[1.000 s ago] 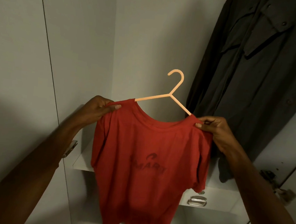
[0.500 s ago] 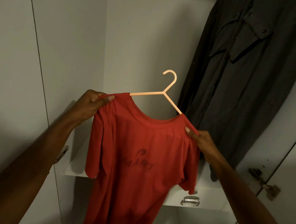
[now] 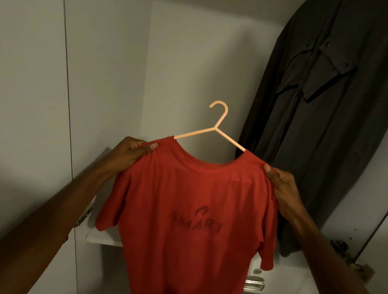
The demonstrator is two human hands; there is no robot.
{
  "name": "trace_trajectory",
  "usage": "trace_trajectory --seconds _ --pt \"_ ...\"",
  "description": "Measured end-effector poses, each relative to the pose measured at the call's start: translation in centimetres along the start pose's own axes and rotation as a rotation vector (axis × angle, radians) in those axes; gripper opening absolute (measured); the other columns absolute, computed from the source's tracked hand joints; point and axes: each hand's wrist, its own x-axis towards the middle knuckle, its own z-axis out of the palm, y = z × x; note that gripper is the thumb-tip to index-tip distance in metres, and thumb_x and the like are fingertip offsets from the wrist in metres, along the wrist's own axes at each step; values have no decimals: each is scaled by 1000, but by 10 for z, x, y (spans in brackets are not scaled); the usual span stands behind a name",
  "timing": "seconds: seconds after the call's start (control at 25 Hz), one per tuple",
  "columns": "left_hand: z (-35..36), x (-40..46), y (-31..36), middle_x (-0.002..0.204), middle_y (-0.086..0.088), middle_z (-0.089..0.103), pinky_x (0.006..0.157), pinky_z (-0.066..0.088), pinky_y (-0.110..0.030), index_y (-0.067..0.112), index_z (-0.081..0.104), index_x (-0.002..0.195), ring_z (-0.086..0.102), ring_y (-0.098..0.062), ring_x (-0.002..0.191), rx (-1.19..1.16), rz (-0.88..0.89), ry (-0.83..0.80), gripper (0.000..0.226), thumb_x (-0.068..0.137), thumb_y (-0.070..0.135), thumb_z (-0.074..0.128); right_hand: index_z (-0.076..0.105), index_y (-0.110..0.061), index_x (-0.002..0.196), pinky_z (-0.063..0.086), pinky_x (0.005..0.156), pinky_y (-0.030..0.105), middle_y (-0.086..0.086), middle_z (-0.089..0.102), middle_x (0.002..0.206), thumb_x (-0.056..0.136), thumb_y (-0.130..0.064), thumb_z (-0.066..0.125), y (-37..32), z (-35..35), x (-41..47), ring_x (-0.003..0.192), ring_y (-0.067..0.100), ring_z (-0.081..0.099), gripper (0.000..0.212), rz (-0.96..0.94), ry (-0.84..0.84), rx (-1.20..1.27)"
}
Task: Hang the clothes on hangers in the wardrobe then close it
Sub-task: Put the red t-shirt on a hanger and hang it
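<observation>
— Where's your shirt?
— Between your hands: left hand and right hand each pinch a shoulder of the red T-shirt on its hanger.
— Room?
— Open wardrobe space above; dark coat beside your right hand. Print reads "SMART".

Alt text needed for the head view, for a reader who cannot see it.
Two hands, left hand and right hand, hold a red T-shirt by its shoulders on a peach hanger inside a white wardrobe. A dark shirt hangs at right.
</observation>
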Motion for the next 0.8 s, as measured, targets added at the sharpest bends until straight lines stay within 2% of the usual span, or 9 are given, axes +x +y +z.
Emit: trace_trajectory --seconds 0.16,0.32,0.44,0.6,0.72,0.8 --pt "5 24 5 64 -17 64 59 42 -26 -11 71 82 56 -20 55 74 -41 -23 69 89 58 66 62 -11 73 40 54 19 -12 56 59 103 -18 56 -24 -8 11 55 0 47 31 -51 55 3" --pt "3 53 20 67 -12 71 64 45 -26 6 77 75 60 -16 58 54 -28 0 48 88 52 69 62 -7 73 42 53 18 -11 57 57 103 -17 55 -65 -20 23 52 0 48 33 -109 73 -26" --pt "10 75 31 67 -10 70 65 45 -27 7 76 72 59 -15 60 0 19 29 43 90 47 71 63 -1 78 44 52 17 -6 58 56 103 -21 56 -95 -30 33 51 3 51 32 -143 94 -65" --pt "25 113 53 60 -2 65 61 42 -26 15 75 65 55 -12 56 -32 70 73 37 93 40 72 56 -5 65 38 45 18 -2 50 50 102 -26 58 -130 -40 50 44 6 44 43 -187 129 -95" --pt "35 147 70 71 -14 73 67 47 -28 11 79 73 63 -20 67 -102 114 102 31 93 33 73 55 15 74 37 48 22 13 48 62 101 -29 59 -149 -52 65 51 15 42 52 -234 154 -122" --pt "45 168 81 81 -10 77 73 54 -30 11 82 84 72 -24 79 -160 149 121 21 93 29 74 56 14 74 37 47 20 12 50 59 101 -28 59 -164 -58 78 50 15 43 50 -258 184 -135"
